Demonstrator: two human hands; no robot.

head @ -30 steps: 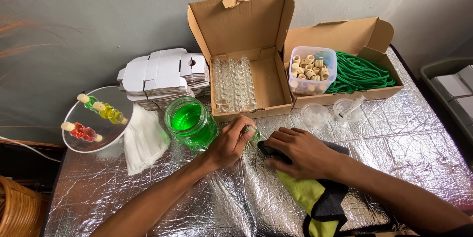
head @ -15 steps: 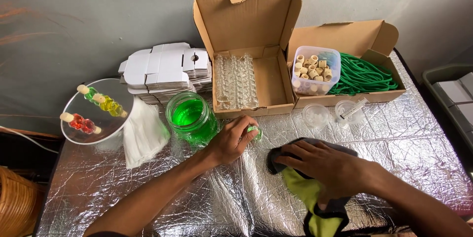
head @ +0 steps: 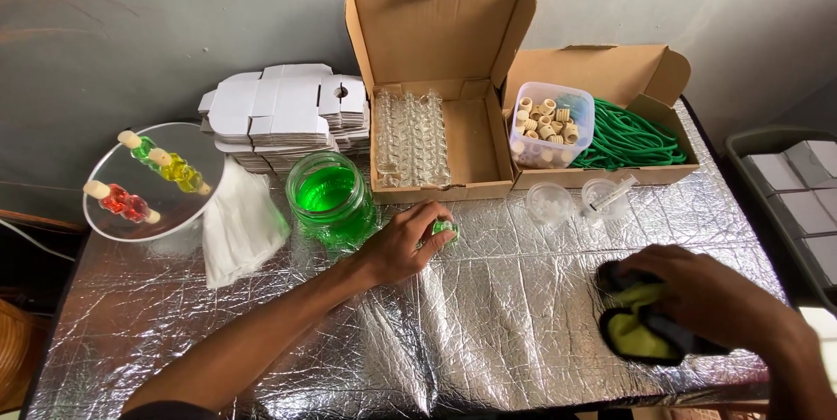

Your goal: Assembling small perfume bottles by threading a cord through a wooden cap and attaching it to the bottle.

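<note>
- Left hand: fingers clamped on a small green-filled bottle, held on the foil-covered bench just beside the jar of green liquid.
- Right hand: fingers closed over a yellow-green and dark cloth at the bench's right edge.
- Open cardboard box holds clear glass bottles.

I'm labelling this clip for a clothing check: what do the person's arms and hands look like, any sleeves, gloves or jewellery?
Both arms are bare as far as the view shows: no sleeves, no gloves. The left hand and right hand show no rings, and neither wrist carries a watch or band. The fingernails look short and unpainted. The upper arms lie outside the picture.
</note>
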